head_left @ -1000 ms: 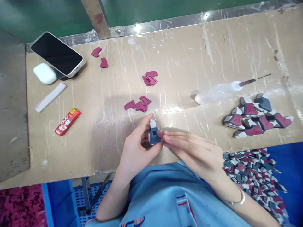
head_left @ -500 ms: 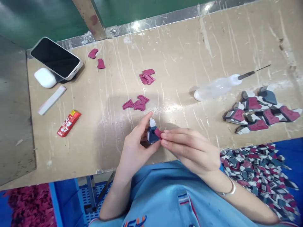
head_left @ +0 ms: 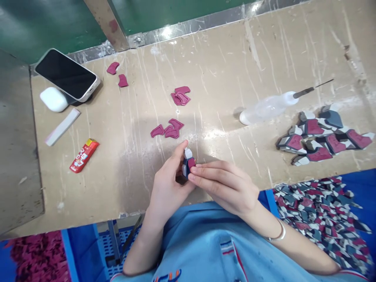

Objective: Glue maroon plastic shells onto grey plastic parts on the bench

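Near the table's front edge, my left hand point(head_left: 169, 184) is closed around a small navy and white plastic part point(head_left: 185, 167), its white end pointing away from me. A maroon plastic piece point(head_left: 191, 163) lies against the navy face. My right hand point(head_left: 229, 184) pinches that piece with its fingertips, which partly cover it. Just beyond my hands are several loose maroon pieces point(head_left: 172, 131), with another small group point(head_left: 180, 96) behind them.
At right lie a clear needle-tipped bottle point(head_left: 267, 109) and a pile of assembled parts point(head_left: 320, 152). A phone point(head_left: 67, 74), white case point(head_left: 53, 99), white strip point(head_left: 62, 126) and red packet point(head_left: 84, 155) are at left. Below are bins of maroon pieces point(head_left: 41, 254) and assembled parts point(head_left: 320, 223).
My right hand has moved left and brought the maroon piece from the side of the navy part onto its face. My left hand keeps its hold. The view has shifted slightly.
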The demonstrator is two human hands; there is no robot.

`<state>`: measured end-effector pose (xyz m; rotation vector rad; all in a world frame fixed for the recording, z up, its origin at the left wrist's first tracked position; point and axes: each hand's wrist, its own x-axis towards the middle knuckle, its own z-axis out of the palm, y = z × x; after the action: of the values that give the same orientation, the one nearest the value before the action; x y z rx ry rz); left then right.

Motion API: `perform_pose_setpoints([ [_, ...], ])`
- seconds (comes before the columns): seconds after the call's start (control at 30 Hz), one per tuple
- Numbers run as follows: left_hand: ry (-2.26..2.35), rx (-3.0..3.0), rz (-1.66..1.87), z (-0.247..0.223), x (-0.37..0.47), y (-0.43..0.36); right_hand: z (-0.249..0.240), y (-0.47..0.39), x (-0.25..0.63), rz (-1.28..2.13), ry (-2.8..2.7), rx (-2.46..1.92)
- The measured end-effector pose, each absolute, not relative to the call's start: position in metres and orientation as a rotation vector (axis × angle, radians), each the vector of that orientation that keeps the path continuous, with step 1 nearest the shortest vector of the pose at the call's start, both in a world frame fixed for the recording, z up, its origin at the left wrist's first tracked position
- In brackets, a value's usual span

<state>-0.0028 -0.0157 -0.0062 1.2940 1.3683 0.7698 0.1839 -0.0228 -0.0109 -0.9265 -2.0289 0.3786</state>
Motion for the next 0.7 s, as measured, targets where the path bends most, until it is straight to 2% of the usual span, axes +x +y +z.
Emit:
perform_pose_setpoints([
  [0.2, 1.132, 1.148, 0.828, 0.004, -0.010, -0.014, -0.012, -0.015, 0.178, 0.461, -1.978, -0.877],
  [0.37, 0.831, 0.905, 0.976, 0.013, -0.012, -0.012, -0.005, -0.019, 0.180, 0.766, -1.666, -0.857],
  [0.5, 0.795, 0.749, 1.005, 0.012, -0.006, -0.011, -0.008, -0.023, 0.180, 0.866, -1.499, -0.968],
  [0.7, 0.851, 0.763, 1.043, 0.012, -0.005, -0.009, -0.011, -0.019, 0.179, 0.860, -1.567, -0.936],
])
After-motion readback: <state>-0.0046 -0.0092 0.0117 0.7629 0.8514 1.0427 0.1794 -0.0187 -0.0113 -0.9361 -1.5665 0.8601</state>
